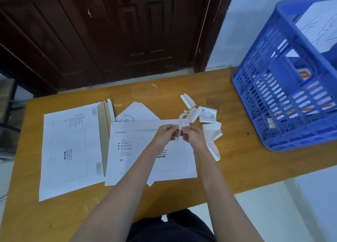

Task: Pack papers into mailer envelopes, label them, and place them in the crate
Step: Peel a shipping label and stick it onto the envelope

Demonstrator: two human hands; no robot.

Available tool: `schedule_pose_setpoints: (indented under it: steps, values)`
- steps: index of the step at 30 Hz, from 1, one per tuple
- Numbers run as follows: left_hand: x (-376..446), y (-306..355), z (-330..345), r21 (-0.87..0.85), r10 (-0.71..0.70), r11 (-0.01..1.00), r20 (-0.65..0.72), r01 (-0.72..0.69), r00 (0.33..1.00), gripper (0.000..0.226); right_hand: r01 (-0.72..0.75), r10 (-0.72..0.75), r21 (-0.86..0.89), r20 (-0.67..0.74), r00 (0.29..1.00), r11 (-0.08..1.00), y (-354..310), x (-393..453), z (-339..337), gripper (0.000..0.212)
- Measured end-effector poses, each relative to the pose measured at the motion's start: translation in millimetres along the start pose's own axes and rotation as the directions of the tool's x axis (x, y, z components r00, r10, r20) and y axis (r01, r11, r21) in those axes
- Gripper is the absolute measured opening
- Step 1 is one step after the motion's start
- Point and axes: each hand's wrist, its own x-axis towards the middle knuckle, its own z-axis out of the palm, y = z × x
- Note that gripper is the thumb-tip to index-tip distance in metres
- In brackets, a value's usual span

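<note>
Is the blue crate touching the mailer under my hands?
Apart. The head view shows bare table between the blue crate and the mailer.

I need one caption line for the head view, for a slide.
Both hands, left and right, pinch a crumpled paper strip above a mailer envelope beside the blue crate.

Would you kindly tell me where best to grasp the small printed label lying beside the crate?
Probably the small printed label's right edge, approached from the crate side: it lies flat on the table, and crumpled paper strips crowd its left edge.
</note>
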Motion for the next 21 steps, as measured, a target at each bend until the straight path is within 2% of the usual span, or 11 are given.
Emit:
schedule_pose_setpoints:
  steps: [6, 10, 12, 14, 17, 19, 21]
  values:
    - [0, -5, -10, -0.235, -0.138, 0.957, 0.15, 0.171, 0.979, 0.024, -0.035, 0.034, 0.013, 0.047, 0.998, 0.999, 1, -2, 2, 0.024]
    - [-2, -6, -8, -0.276, -0.182, 0.939, 0.105, 0.204, 0.978, 0.027, -0.02, 0.023, -0.049, 0.052, 0.998, 0.999, 2, -3, 7, 0.031]
    - [-3, -7, -8, -0.257, -0.18, 0.946, 0.097, 0.199, 0.979, 0.029, 0.006, 0.004, -0.172, 0.06, 0.998, 0.985, 2, -4, 8, 0.037]
    - [-2, -7, -9, -0.247, -0.177, 0.949, 0.096, 0.195, 0.98, 0.024, 0.036, -0.014, -0.234, 0.098, 0.995, 0.972, 3, -5, 8, 0.03]
    - [-3, -5, -8, -0.205, -0.204, 0.954, 0.081, 0.217, 0.976, 0.032, 0.014, 0.008, -0.164, 0.137, 0.99, 0.986, 2, -6, 9, 0.021]
    - [-5, 0, -6, -0.062, -0.193, 0.978, 0.065, 0.197, 0.979, 0.042, 0.014, 0.004, -0.131, 0.137, 0.991, 0.991, 1, -6, 10, 0.018]
    - [-8, 4, -5, 0.066, -0.132, 0.989, 0.016, 0.131, 0.991, 0.041, 0.017, -0.003, -0.097, 0.138, 0.99, 0.995, 1, -6, 10, 0.016]
